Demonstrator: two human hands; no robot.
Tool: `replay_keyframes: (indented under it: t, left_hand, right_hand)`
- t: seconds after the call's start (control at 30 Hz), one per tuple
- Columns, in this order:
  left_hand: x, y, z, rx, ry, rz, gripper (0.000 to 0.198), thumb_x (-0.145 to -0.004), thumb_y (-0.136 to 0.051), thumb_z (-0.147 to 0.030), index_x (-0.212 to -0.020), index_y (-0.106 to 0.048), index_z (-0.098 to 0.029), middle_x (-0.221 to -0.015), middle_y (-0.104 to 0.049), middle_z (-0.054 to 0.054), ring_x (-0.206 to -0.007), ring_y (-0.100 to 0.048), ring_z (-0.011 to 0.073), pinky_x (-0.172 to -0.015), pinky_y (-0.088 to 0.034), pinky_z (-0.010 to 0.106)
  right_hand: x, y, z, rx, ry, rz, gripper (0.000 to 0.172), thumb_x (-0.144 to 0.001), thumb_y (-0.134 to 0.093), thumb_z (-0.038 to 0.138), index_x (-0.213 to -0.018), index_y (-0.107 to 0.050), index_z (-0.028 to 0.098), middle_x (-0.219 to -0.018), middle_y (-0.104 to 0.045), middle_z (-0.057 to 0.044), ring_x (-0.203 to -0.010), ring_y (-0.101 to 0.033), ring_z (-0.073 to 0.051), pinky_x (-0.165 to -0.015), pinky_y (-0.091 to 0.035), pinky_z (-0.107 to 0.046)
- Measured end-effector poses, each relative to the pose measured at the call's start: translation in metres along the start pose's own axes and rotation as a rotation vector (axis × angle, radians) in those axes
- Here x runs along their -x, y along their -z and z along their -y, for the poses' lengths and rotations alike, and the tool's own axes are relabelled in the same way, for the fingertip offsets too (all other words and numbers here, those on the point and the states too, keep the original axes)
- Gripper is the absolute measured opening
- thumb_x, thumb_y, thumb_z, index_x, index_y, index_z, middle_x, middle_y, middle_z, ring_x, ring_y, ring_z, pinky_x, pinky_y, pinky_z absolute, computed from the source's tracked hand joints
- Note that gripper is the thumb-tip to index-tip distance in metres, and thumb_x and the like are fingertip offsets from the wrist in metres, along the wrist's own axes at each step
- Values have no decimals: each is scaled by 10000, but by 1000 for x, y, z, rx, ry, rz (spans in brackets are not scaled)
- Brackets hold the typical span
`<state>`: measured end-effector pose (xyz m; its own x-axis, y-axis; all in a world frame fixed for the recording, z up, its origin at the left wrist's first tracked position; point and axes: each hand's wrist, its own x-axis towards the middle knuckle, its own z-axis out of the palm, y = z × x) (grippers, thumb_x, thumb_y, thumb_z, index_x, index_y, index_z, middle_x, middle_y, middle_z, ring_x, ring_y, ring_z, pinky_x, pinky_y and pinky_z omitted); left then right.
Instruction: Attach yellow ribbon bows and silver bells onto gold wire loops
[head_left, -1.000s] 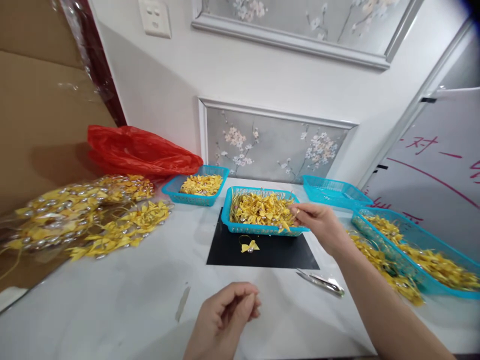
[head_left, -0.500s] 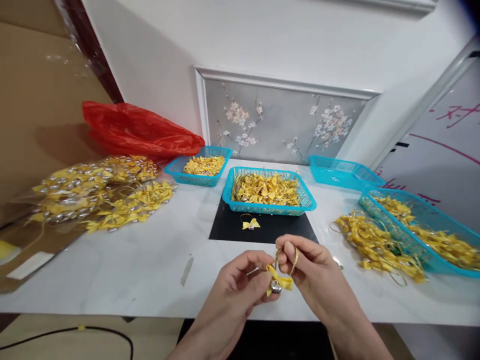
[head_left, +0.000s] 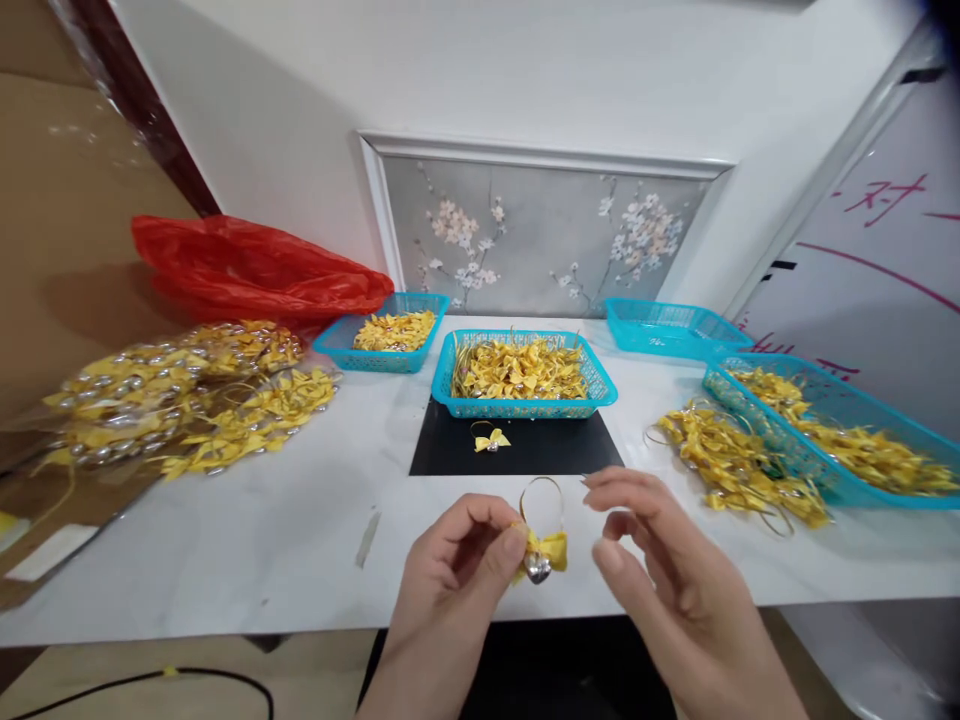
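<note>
Lower centre: small glossy yellow ribbon bow, round silvery bell, thin gold loop, pinched in left grip; right grip released, just beside.

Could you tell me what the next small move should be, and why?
Probably bring the right hand in to pinch the gold loop: the left hand pinches the yellow bow, the loop stands free above it, and the right hand is open, touching nothing.
</note>
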<state>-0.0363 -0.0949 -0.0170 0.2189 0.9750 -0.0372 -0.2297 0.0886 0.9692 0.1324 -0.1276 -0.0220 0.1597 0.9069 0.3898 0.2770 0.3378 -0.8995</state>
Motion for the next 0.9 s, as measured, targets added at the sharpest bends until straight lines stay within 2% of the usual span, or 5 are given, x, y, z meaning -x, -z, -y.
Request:
replay_keyframes:
  t: [0.13, 0.2, 0.33, 0.6, 0.9]
  left_hand:
    - [4, -3, -3, -35, -55, -4, 115, -844, -680, -293, -762, -653, -216, -707, -574, -38, -674, -502, 97, -633, -419, 160]
    - [5, -5, -6, 25, -9, -3, 147, -867, -641, -334, -784, -663, -214, -737, -583, -22, -688, -512, 111, -646, -445, 182]
    - [7, -8, -12, 163, 79, 39, 228, -879, -582, -439, -873, -673, -230, -825, -612, 8, -768, -556, 155, -686, -507, 249]
    - [3, -2, -9, 91, 98, 115, 121, -822, -705, -281, -931, -671, -243, -859, -677, -4, -787, -603, 128, -734, -505, 216]
    - [4, -1, -3, 57, 8, 129, 108, -867, -652, -268, -972, -677, -277, -806, -701, -29, -763, -625, 111, -735, -493, 183]
  right_hand:
    - [-4, -6, 2, -41, 5, 161, 50, -877, -607, 282, -871, -653, 264, -1041, -582, -72, -971, -555, -237, -792, -467, -328]
    - [-7, -8, 4, -131, -53, 196, 130, -889, -594, 308, -802, -667, 246, -972, -571, -67, -966, -548, -237, -792, -465, -324]
    - [-9, -9, 2, -312, -136, 209, 177, -905, -578, 328, -813, -717, 268, -943, -527, -42, -937, -521, -207, -784, -456, -297]
    - [-9, -13, -1, -458, -217, 216, 206, -908, -581, 322, -742, -670, 236, -871, -506, -22, -855, -493, -183, -746, -432, -275]
    - [-4, -30, -7, -1001, -549, 229, 130, -787, -714, 322, -712, -707, 216, -801, -554, -23, -736, -496, -156, -667, -431, -258]
